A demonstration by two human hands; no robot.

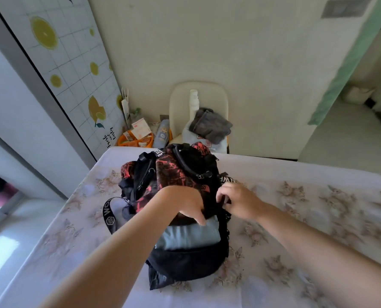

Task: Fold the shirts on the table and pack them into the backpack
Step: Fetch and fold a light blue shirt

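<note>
A table (318, 218) under a pale cloth with a faded flower print fills the lower view, blurred toward the right. In its middle lies a black and red backpack (176, 172), mouth open toward the person. A folded grey-blue shirt (189, 236) sits in that mouth, just below both hands.

The left hand (183, 203) lies over the upper lip of the opening, thumb pointing down and touching the shirt's top edge. Its fingers are hidden behind the hand, so I cannot tell whether they grip or lie loose. The right hand (238, 202) is at the bag's right edge, beside the left. Its fingers (221, 196) are curled and pinch the black rim there. What exactly they pinch is too blurred to tell.

Left of the left fingers a black strap (108, 214) with white letters loops onto the cloth.

Beyond the fingers, past the far table edge, a cream chair (207, 92) stands against a cream wall. A crumpled grey cloth (210, 125) lies on a white bag on its seat. Left of the chair is an orange basket (127, 141) holding packets. Far left of the fingers a white gridded panel (69, 58) printed with lemons leans along a grey frame. Far right, a green curtain (345, 70) hangs beside a doorway.
</note>
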